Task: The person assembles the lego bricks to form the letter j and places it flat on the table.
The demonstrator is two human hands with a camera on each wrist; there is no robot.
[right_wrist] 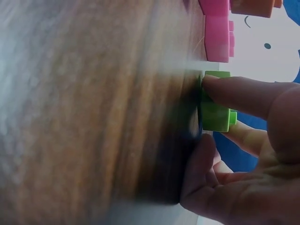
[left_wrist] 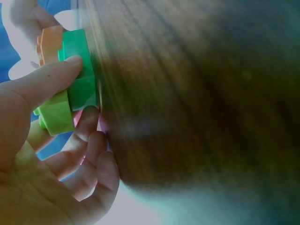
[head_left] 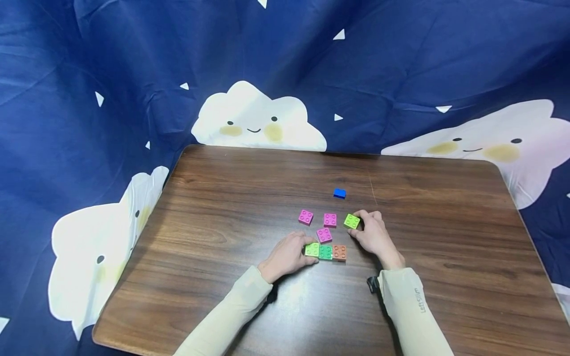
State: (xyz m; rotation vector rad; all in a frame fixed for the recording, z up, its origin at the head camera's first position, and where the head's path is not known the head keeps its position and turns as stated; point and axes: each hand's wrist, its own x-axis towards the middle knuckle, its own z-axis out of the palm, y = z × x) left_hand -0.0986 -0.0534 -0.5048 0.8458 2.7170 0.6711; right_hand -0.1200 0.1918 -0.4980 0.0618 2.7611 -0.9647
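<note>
Your left hand (head_left: 289, 253) pinches the lime-green-orange brick assembly (head_left: 326, 252), seemingly stacked, nearest you on the wooden table (head_left: 213, 198); your right hand (head_left: 375, 235) pinches a four-stud lime brick (head_left: 352, 221), right of three pink bricks (head_left: 330, 220)!

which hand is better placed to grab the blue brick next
Probably the right hand: it is nearer the blue brick, though it would first have to release the lime-green brick it pinches. The left hand is farther off, holding the multicoloured brick row.
</note>
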